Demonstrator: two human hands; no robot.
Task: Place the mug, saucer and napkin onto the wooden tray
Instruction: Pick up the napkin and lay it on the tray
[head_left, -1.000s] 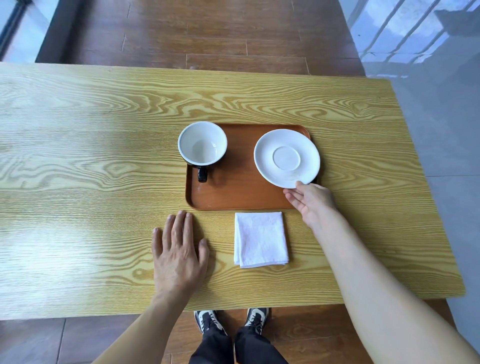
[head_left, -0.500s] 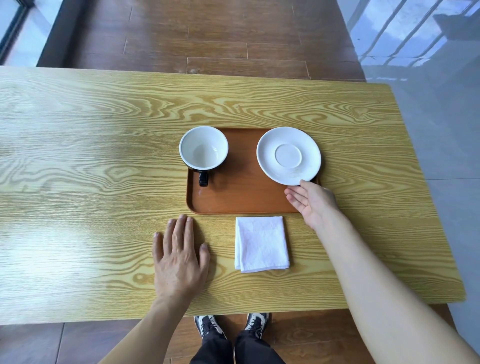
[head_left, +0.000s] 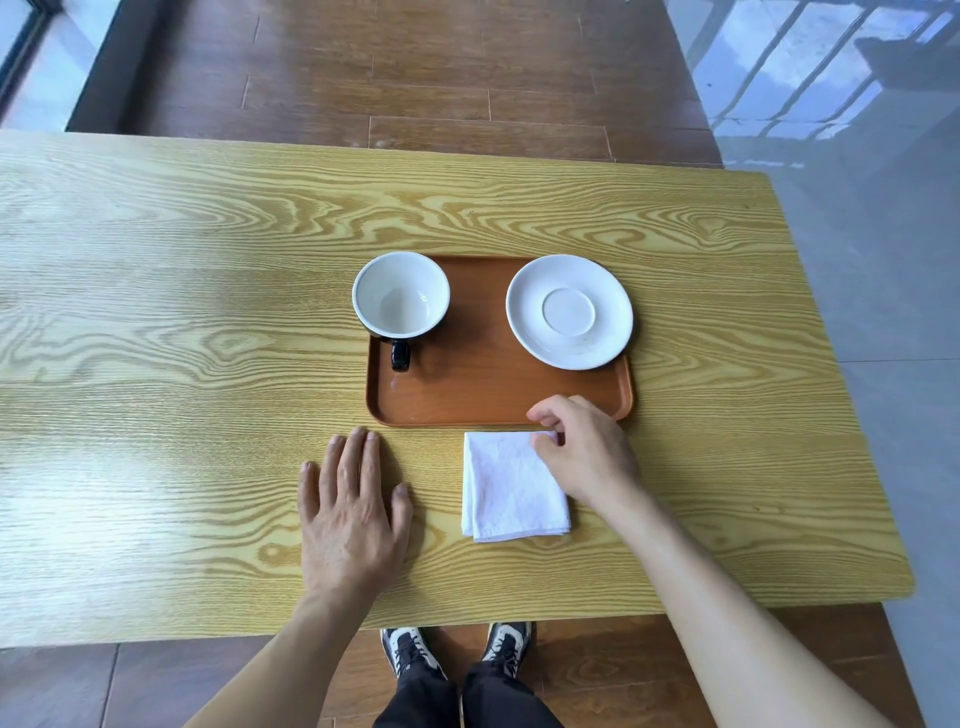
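– Since a moment ago the right hand has left the saucer's near edge and come back over the far right corner of the napkin; nothing else has shifted, has it?

– No. The saucer sits on the right end of the wooden tray, its rim reaching over the tray's far right edge, and the mug stands upright at the tray's far left corner with its black handle pointing toward the person

– And the napkin?

– Folded into a white square, lying on the surface just in front of the tray's near edge, not on the tray

– What are the right fingers doing?

– Curled, with thumb and forefinger drawn close at the napkin's corner. Whether they have actually pinched the cloth I cannot tell; the napkin lies flat

– The other hand?

– The left hand rests palm down on the surface, left of the napkin and clear of it, fingers stretched out and slightly spread, holding nothing
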